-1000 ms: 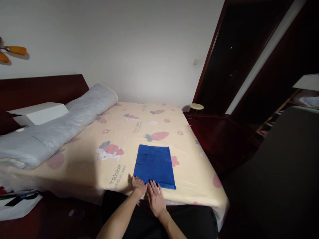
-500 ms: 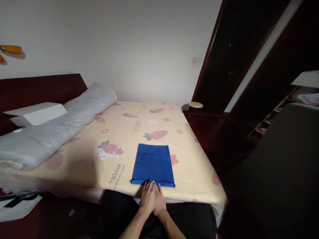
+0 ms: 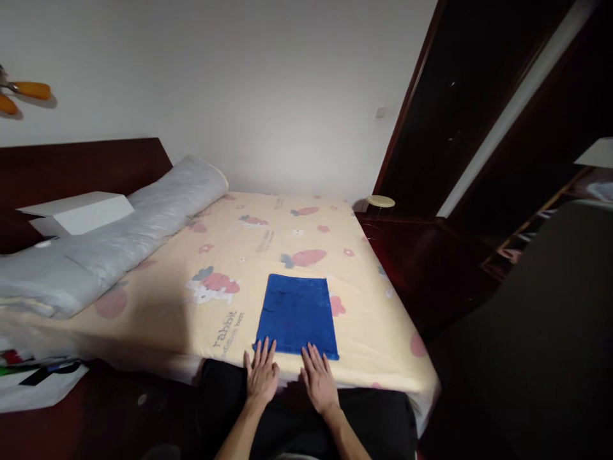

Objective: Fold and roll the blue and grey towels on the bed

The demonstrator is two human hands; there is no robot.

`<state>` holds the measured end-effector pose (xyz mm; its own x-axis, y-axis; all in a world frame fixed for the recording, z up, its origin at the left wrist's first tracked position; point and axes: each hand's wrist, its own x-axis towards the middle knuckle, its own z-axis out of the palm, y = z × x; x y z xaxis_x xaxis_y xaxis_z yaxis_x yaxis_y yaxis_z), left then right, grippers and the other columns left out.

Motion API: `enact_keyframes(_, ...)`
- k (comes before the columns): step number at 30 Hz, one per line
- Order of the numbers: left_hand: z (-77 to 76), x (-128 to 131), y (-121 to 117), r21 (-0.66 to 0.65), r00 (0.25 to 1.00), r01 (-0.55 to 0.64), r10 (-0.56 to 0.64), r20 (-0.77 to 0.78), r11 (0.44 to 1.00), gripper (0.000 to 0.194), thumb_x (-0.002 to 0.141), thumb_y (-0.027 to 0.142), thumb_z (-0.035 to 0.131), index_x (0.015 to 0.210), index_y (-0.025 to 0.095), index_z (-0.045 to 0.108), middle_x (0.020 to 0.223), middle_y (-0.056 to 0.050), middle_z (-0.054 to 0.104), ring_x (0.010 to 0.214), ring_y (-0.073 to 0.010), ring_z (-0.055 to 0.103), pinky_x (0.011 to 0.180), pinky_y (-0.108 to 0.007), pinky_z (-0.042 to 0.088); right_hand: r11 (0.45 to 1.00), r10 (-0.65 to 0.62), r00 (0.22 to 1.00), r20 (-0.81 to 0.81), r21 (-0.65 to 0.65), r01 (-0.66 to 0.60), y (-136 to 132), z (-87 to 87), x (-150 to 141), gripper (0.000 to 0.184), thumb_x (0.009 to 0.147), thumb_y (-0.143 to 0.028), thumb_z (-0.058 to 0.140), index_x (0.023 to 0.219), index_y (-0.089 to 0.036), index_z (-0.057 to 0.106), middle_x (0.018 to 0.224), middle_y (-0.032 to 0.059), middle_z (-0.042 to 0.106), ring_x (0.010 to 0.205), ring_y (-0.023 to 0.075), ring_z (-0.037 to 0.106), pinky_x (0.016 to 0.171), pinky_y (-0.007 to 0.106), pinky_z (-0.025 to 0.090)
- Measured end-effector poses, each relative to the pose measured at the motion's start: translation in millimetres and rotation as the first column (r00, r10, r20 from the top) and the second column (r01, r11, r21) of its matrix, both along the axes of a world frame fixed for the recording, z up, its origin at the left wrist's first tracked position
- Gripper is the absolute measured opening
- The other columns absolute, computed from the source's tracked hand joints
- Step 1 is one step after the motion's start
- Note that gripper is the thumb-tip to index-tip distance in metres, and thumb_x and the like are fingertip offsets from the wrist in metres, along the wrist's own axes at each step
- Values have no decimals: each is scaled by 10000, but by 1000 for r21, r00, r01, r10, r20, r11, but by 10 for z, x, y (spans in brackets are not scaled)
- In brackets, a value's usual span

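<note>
A blue cloth (image 3: 297,313) lies flat on the bed, its near edge toward me. My left hand (image 3: 262,375) rests palm down with its fingertips on the cloth's near left corner, fingers stretched out. On the near edge farther right, my right hand (image 3: 318,378) lies with its fingers extended over the cloth's border. Neither hand grips anything. Under the cloth is a cream bedsheet (image 3: 182,332) printed with rabbits and carrots.
A rolled grey quilt (image 3: 115,243) with a white box (image 3: 89,214) on it lies along the dark headboard (image 3: 96,160). Beyond the bed's right side stands a round stool (image 3: 380,201). A dark panel (image 3: 541,319) rises at the right.
My hands were together at the middle of the cloth's near edge. They have moved apart, left and right, along that edge. The view has shifted slightly.
</note>
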<state>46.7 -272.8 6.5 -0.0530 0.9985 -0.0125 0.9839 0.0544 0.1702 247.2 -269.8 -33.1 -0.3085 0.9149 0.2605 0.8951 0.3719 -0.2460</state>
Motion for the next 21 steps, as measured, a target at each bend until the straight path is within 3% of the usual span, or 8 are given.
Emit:
enact_keyframes(8,185,10,8,-69,996,-53,58,72,996,626,891,218,315,1500,347,255,1607,32,189,1494,-228,152,1186,-613,62,990,-140,990,8,0,140,-65,-75,492,563,1002,-520,279,1484,-240,359,1531,78,359,1409,263,349,1138,499,299)
enact_keyframes(16,172,-177,17,-57,993,-88,91,71,995,555,947,251,208,1490,346,277,1592,18,250,1471,-192,236,1177,-603,112,994,-102,994,-38,34,104,-24,-71,571,551,1006,-521,284,1443,-224,438,1476,84,451,1377,246,405,1134,457,320)
enact_keyframes(21,140,-231,64,-52,995,-90,92,37,995,526,959,303,227,1474,318,332,1578,-8,281,1459,-214,273,1169,-630,110,985,-168,985,-49,20,169,-2,-52,501,596,1004,-542,236,1376,-180,527,1439,117,492,1356,267,436,1120,483,331)
